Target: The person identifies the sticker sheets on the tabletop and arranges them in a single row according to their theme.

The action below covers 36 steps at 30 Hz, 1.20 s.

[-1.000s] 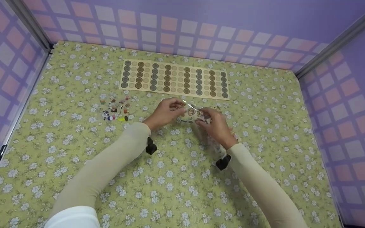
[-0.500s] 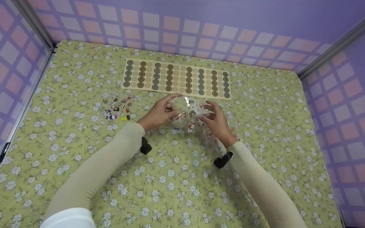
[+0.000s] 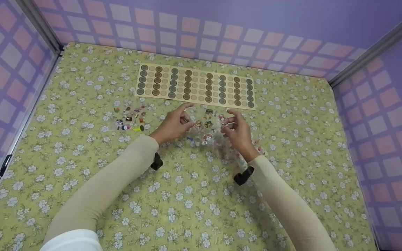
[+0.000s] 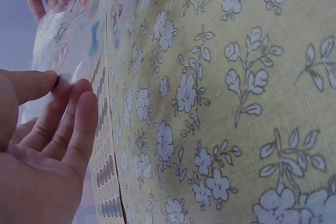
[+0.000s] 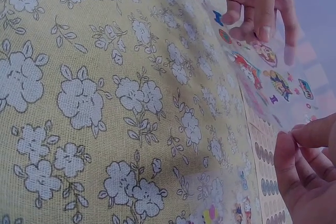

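Observation:
A clear sticker sheet (image 3: 208,124) with small colourful pictures is stretched between both hands, a little above the cloth. My left hand (image 3: 173,126) pinches its left edge between thumb and fingers, as the left wrist view shows with the sheet (image 4: 62,51) beyond the fingertips. On the opposite edge, my right hand (image 3: 237,131) pinches the sheet between thumb and index finger. The right wrist view shows round and oblong pictures on the sheet (image 5: 281,83), with the left hand (image 5: 262,3) at its far edge.
Cream paper (image 3: 195,86) with rows of grey, brown and beige circles lies at the back. A second clear sheet with small pictures (image 3: 128,119) lies at left. More clear stickers (image 3: 241,160) lie partly under the right wrist. Patterned walls (image 3: 201,38) bound the flowered cloth (image 3: 187,209).
The sticker sheet, seen nearly edge-on and folded a second ago, now faces the head camera spread out. The left hand has moved slightly left, widening the gap between the hands.

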Each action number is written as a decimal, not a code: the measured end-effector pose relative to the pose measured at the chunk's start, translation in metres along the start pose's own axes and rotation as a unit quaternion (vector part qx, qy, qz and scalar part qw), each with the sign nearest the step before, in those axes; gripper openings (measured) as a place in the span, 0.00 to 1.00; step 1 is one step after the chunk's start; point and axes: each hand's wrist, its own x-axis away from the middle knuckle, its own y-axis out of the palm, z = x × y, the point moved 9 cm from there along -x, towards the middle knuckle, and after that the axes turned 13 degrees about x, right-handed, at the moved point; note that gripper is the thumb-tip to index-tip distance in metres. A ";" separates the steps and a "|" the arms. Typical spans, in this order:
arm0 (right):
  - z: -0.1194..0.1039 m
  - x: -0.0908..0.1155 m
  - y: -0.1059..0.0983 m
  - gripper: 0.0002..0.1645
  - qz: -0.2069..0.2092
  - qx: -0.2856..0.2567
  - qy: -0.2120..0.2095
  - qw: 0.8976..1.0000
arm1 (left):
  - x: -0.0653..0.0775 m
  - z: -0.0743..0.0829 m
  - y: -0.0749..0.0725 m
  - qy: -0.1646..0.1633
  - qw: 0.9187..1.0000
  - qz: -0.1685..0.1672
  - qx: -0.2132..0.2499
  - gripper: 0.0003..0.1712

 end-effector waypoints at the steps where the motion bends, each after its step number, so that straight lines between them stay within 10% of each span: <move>1: 0.005 -0.002 0.001 0.33 0.002 -0.001 0.001 1.000 | 0.001 -0.001 -0.001 -0.004 1.000 -0.001 0.000 0.38; 8: 0.017 -0.009 0.002 0.31 0.014 0.015 -0.004 1.000 | 0.012 -0.008 -0.022 -0.038 0.997 -0.003 -0.067 0.39; 16: 0.018 -0.012 0.008 0.26 0.011 -0.004 -0.001 1.000 | 0.040 -0.016 -0.086 -0.073 0.952 -0.014 -0.298 0.42; 24: 0.021 -0.015 0.012 0.23 0.014 -0.041 0.032 0.999 | 0.061 -0.036 -0.145 -0.146 0.943 -0.017 -0.299 0.46; 36: 0.019 -0.024 0.031 0.23 -0.005 -0.105 0.064 0.992 | 0.059 -0.058 -0.149 -0.164 0.932 -0.042 -0.319 0.50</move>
